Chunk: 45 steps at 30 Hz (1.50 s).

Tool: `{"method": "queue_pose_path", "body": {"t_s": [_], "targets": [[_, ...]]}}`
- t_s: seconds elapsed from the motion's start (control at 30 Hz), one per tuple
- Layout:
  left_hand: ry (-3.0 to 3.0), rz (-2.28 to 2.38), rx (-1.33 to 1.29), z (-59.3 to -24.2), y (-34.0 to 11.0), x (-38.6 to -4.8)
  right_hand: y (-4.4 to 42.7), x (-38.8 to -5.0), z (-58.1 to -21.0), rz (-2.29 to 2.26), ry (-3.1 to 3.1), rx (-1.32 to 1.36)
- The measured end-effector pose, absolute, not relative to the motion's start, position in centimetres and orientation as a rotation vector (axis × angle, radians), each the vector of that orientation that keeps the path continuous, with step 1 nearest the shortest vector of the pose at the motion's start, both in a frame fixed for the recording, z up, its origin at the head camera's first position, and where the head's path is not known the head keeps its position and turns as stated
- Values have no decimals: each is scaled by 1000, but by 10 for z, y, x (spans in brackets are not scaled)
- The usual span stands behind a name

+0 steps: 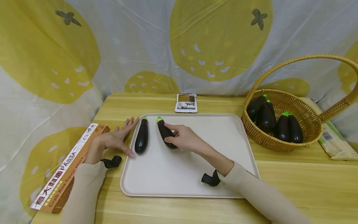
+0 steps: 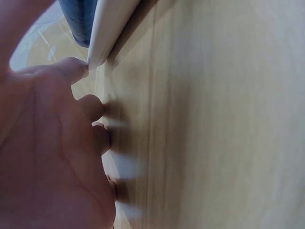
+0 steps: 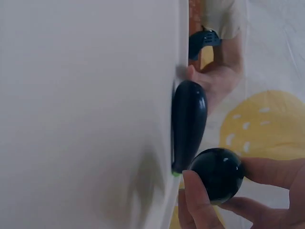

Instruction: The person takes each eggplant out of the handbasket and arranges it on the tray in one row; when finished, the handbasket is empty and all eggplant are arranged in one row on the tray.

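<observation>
My right hand (image 1: 183, 137) grips a dark purple eggplant (image 1: 165, 132) with a green stem end, over the left half of a white tray (image 1: 207, 174). In the right wrist view the round end of this eggplant (image 3: 218, 175) shows between thumb and fingers. Another eggplant (image 1: 141, 137) lies along the tray's left side. Beside it my left hand (image 1: 116, 138) spreads its fingers at the tray's left edge. Seen from the left wrist, the left hand (image 2: 47, 143) touches the tray rim (image 2: 107, 36) with one fingertip, and other fingertips reach down to the wooden table.
A wicker basket (image 1: 282, 147) with a tall handle holds several eggplants (image 1: 267, 116) at the right. Next to it lies a flat green-and-cream package (image 1: 332, 143). A small white pouch (image 1: 186, 103) is behind the tray. A long pasta box (image 1: 70, 168) lies at the left, partly behind the left arm.
</observation>
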State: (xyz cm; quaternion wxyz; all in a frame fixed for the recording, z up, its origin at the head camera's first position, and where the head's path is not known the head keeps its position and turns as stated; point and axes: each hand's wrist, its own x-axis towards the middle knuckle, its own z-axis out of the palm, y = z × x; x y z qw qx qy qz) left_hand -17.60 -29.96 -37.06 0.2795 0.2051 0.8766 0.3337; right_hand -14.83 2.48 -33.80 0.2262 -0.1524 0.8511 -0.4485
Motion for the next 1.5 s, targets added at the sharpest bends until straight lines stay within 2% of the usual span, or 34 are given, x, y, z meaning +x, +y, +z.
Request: {"method": "queue_pose_path", "body": {"t_s": [0.47, 1.5], "targets": [[2362, 884, 555, -371, -301, -176, -17, -152, -352, -1256, 2418, -456], [2339, 919, 547, -370, -300, -176, -35, -150, -353, -1055, 2477, -526]]}}
